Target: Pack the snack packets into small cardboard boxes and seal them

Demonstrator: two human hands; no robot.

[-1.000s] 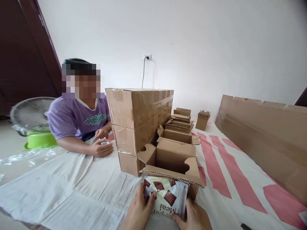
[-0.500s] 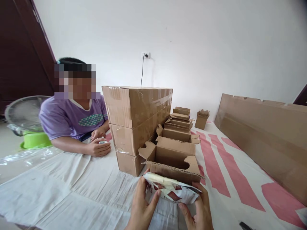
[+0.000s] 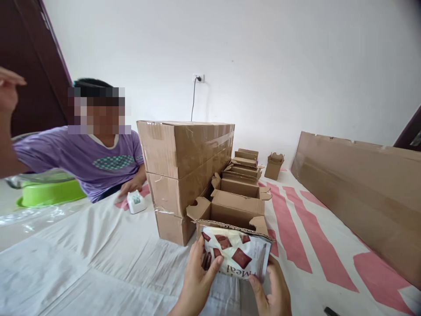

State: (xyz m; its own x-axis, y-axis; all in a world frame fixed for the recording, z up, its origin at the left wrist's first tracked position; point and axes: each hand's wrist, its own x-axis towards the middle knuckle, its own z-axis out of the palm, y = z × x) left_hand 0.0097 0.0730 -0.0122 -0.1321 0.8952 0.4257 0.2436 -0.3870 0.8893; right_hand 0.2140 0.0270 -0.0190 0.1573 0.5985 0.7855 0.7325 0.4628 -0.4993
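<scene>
My left hand [image 3: 195, 283] and my right hand [image 3: 274, 292] both grip a white pouch [image 3: 237, 254] printed with dark red squares and the letters "Meal". I hold it upright, its top edge at the near rim of a small open cardboard box [image 3: 230, 210] with its flaps spread. Both hands are closed on the pouch's lower corners. More small open boxes [image 3: 243, 175] line up behind this one.
Three stacked sealed cartons [image 3: 184, 171] stand to the left of the small boxes. A person in a purple shirt [image 3: 95, 160] leans on the sheet, one arm raised at far left, a small white device [image 3: 136, 202] beside them. A long flat carton [image 3: 358, 188] lies at right.
I have tipped the pouch from lying flat to upright against the box rim. The other person let go of the white device and lifted an arm to the left.
</scene>
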